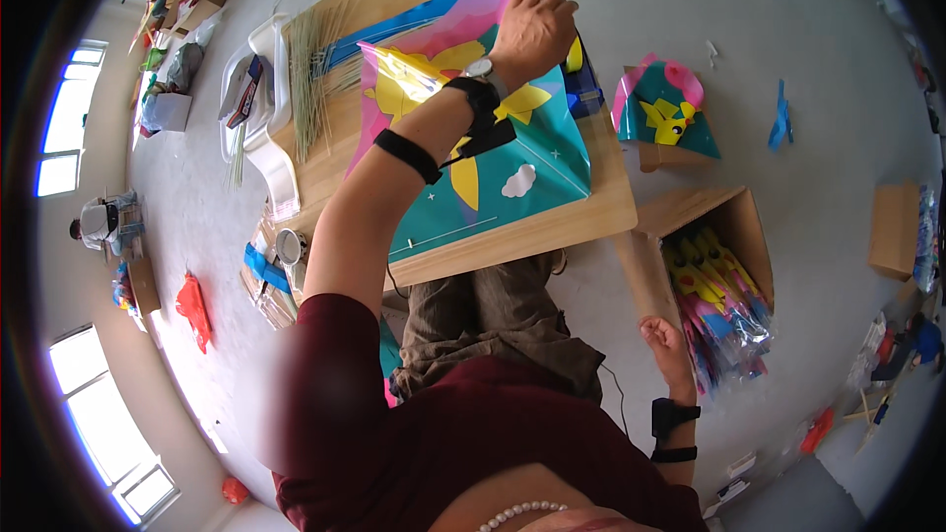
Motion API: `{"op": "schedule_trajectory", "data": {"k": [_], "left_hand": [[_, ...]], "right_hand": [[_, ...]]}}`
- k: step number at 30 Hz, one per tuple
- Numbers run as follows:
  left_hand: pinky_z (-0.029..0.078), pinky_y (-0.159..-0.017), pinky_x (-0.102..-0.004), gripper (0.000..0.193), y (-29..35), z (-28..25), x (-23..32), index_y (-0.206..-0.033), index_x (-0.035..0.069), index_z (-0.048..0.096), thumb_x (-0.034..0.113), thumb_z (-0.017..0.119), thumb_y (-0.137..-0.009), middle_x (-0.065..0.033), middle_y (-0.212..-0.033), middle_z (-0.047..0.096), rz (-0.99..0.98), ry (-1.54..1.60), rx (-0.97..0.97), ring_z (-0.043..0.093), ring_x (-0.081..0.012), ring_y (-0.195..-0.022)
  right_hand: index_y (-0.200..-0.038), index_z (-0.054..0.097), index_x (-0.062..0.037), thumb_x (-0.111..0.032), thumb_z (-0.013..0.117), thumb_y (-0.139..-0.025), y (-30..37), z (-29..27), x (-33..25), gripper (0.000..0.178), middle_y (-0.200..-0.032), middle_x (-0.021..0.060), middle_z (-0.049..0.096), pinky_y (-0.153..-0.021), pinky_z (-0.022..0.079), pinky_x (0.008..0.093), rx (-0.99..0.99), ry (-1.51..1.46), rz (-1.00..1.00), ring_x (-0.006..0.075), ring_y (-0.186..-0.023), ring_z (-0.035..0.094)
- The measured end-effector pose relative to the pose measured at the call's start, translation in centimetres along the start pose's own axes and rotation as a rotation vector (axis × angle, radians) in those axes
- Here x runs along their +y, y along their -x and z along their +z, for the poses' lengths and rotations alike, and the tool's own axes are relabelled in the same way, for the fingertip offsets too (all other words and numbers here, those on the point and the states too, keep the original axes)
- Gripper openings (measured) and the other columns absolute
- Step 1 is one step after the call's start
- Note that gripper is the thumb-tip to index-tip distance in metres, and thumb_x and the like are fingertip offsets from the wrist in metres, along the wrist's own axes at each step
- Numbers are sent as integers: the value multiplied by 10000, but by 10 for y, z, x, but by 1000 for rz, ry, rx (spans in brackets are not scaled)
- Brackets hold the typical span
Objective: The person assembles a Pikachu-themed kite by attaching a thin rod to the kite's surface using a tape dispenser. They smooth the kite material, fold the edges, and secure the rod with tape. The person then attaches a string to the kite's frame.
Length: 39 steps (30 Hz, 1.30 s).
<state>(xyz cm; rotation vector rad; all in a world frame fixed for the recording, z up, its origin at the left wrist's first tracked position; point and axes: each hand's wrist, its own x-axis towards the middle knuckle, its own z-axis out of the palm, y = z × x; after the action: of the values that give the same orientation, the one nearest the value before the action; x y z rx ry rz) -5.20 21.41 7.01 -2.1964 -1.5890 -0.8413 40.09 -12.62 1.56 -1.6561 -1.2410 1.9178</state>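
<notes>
A teal, pink and yellow printed sheet (pixel 552 172) with a cartoon figure lies across the wooden table (pixel 493 254), its pink upper part raised and glossy. My left hand (pixel 537 32) is over its far right edge, fingers curled and closed on the sheet; the fingertips are partly hidden. Low on the right, my right hand (pixel 666 347) hangs beside an open cardboard box (pixel 746 227), with its fingers curled in and nothing visible in them. Inside that box are several wrapped bundles (pixel 711 281) in yellow, pink and blue.
Thin pale sticks (pixel 313 89) lie at the table's left, next to a white plastic tray (pixel 280 177). A tape roll (pixel 290 246) sits near the left edge. Another printed piece (pixel 670 118) rests on a carton at right. A blue scrap (pixel 780 118) and red bag (pixel 193 307) lie on the floor.
</notes>
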Motion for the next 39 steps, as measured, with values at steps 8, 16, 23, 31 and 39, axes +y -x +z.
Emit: {"op": "schedule_trajectory", "data": {"k": [8,16,23,31,39], "left_hand": [[411,-1031,-429,275,28,8,6,-1184,68,654,135,619,-920,-73,-1185,689,46,26,-61,643,-231,-1118],[369,-1094,-464,415,28,9,3,-1271,57,635,357,615,-984,-91,-1293,663,-87,62,-120,612,-290,-1195],[347,-1105,-475,521,31,12,9,-1331,48,612,428,624,-974,-102,-1332,641,-121,49,-109,585,-288,-1235],[325,-1122,-522,710,36,6,20,-1418,32,519,519,670,-924,-129,-1433,564,-135,17,-171,501,-311,-1332],[315,-1130,-522,778,38,8,22,-1451,39,479,515,714,-882,-121,-1476,522,-159,-21,-202,473,-305,-1359]], "right_hand": [[-1062,618,-34,-138,619,-1012,-2,-3,-2,115,-1004,-30,613,-853,430,207,0,-1,-27,40,-935,546],[-1092,622,-14,-148,624,-1011,-28,3,4,157,-1000,-20,628,-876,451,216,63,-26,-54,50,-952,581],[-1094,640,-12,-157,618,-1016,-53,5,30,167,-983,-18,638,-903,470,238,58,-55,-43,61,-953,597],[-1092,648,-19,-147,628,-1008,-64,9,43,154,-984,-23,642,-890,468,232,43,-67,-29,59,-945,598],[-1069,650,-17,-142,648,-995,-56,15,36,146,-971,-31,642,-872,463,225,16,-76,-41,51,-922,585]]}}
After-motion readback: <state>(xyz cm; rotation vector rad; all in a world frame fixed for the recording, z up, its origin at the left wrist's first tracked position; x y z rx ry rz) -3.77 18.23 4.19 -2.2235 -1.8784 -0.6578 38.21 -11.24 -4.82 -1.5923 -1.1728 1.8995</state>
